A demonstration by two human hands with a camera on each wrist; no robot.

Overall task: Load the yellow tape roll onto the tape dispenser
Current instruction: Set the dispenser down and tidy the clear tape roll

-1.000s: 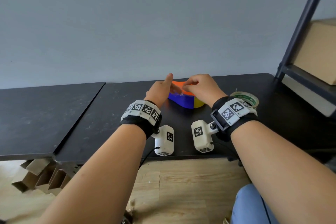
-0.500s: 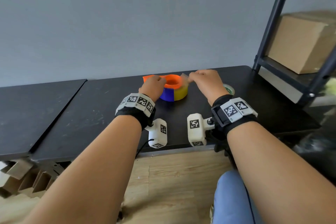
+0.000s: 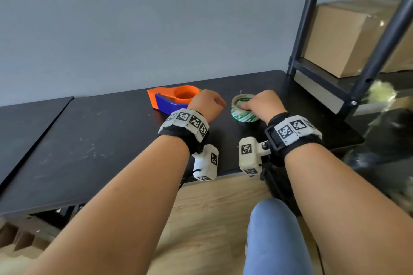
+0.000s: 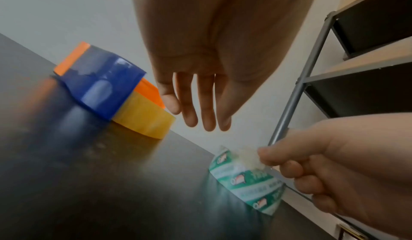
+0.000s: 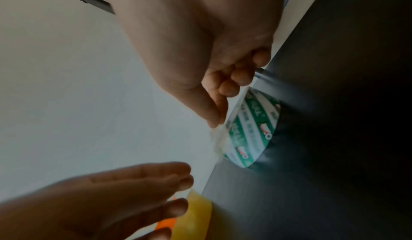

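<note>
The orange and blue tape dispenser lies at the back of the black table, with the yellow tape roll seated in its rounded end. My left hand hovers just right of the dispenser, fingers straight and holding nothing. My right hand is over a green-and-white printed tape roll that lies flat on the table. Its thumb and forefinger pinch a crumpled whitish tape scrap at that roll's top edge.
A black metal shelf rack stands at the table's right end, with a cardboard box on its shelf. A second black table adjoins on the left. The table's front edge runs just below my wrists.
My right hand has moved right from the dispenser to the green-and-white roll, carrying the tape scrap. My left hand has let go of the dispenser and opened. The view has swung right.
</note>
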